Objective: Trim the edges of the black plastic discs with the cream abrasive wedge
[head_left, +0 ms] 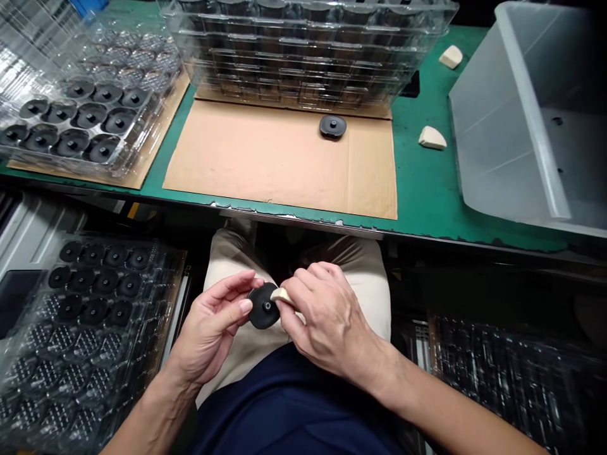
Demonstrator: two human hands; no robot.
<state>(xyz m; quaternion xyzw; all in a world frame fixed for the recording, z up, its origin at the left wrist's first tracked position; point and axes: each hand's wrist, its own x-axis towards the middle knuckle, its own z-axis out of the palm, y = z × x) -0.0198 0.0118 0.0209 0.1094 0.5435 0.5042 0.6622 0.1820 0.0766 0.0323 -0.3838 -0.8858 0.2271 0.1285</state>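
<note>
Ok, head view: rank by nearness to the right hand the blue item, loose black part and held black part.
1. Held black part: in the left hand, beside the right hand.
2. Loose black part: ahead, on the cardboard.
3. Blue item: far upper left.

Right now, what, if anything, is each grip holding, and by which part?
The left grip holds a black disc by its left edge; the right grip pinches a cream piece by the end farther from the disc.
</note>
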